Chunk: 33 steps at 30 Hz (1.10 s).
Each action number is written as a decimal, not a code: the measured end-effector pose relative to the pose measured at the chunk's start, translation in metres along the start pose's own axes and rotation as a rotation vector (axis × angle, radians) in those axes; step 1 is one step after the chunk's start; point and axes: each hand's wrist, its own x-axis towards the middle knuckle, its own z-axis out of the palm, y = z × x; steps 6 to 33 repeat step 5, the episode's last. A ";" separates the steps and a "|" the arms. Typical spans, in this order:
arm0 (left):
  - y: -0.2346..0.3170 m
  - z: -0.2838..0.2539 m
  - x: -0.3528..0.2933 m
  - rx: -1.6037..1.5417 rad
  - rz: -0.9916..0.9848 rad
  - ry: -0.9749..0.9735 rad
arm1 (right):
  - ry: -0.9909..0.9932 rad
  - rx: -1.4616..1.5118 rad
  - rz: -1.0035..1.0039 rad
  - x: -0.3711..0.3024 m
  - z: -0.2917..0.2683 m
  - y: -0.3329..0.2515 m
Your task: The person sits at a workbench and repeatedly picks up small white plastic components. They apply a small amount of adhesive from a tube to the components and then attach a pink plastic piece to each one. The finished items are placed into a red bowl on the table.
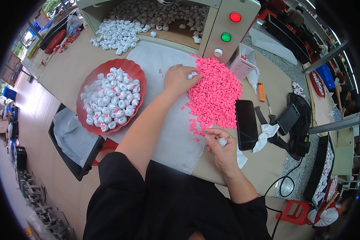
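Note:
My left hand (181,80) is closed around one or more small white rounded pieces (192,75) at the upper left edge of a pink heap. That heap is made of many small pink pieces (214,92) spread on white paper (164,132). At the heap's near end is my right hand (223,154), thumb and forefinger pinched by a few loose pink bits. A white piece (222,141) is tucked in its curled fingers; whether the fingertips pinch a pink bit too is too small to tell. On the left, a red scalloped bowl (81,108) holds white rounded pieces, some with pink spots.
Behind stands a machine housing (224,28) with white pieces inside its opening and in front. To the right lie a black phone (247,124), an orange lighter (261,92), a small knife (269,106) and a white box (242,62). A black tray (82,170) sits below the bowl.

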 end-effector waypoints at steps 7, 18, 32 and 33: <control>-0.002 0.002 -0.034 -0.033 -0.021 0.062 | 0.008 0.064 0.011 0.001 0.001 0.000; -0.002 0.002 -0.034 -0.033 -0.021 0.062 | 0.008 0.064 0.011 0.001 0.001 0.000; -0.002 0.002 -0.034 -0.033 -0.021 0.062 | 0.008 0.064 0.011 0.001 0.001 0.000; -0.002 0.002 -0.034 -0.033 -0.021 0.062 | 0.008 0.064 0.011 0.001 0.001 0.000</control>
